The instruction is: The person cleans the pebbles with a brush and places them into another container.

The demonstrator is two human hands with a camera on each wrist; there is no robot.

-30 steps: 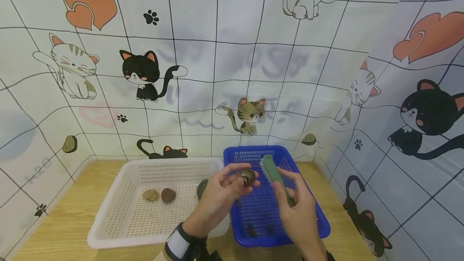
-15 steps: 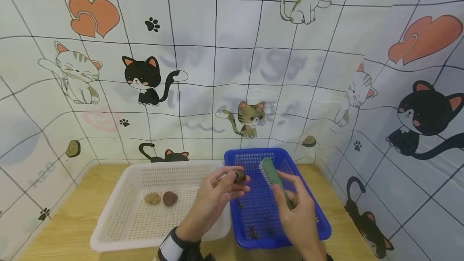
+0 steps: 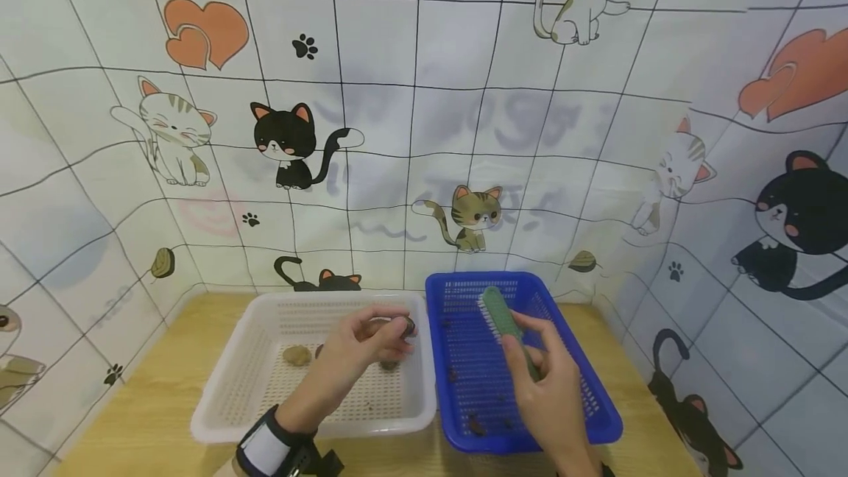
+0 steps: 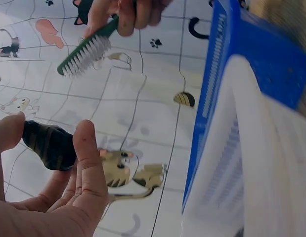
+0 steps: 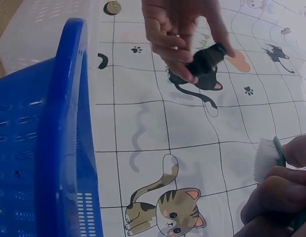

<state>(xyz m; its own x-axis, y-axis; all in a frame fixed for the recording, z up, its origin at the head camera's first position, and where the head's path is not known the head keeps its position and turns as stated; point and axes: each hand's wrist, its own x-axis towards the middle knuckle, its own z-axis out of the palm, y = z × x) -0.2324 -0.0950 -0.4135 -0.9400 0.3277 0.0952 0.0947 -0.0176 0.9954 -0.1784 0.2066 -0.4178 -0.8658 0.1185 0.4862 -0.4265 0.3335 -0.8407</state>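
Note:
My left hand [image 3: 364, 348] is raised over the right half of the white basket [image 3: 205, 429]. Between thumb and fingertips it pinches a dark stone [image 4: 49, 144] with tan bands; in the head view the fingers cover most of it. Over the blue basket [image 3: 612, 431], my right hand [image 3: 548, 385] grips a green scrub brush [image 3: 501, 311] by its handle. The brush's white bristles [image 4: 88, 55] face left, apart from the stone.
Inside the white basket lie a tan stone [image 3: 297, 355], a reddish stone [image 3: 319, 351] mostly behind the left hand, and a dark stone [image 3: 389, 365] below the fingers. Dark bits [image 3: 475, 424] lie in the blue basket. Both baskets stand on a wooden table [image 3: 126, 396] against a cat-print sheet [image 3: 377, 35].
The left hand has carried the banded stone leftward, from over the blue basket to over the white one. The right hand keeps its grip on the brush at nearly the same place.

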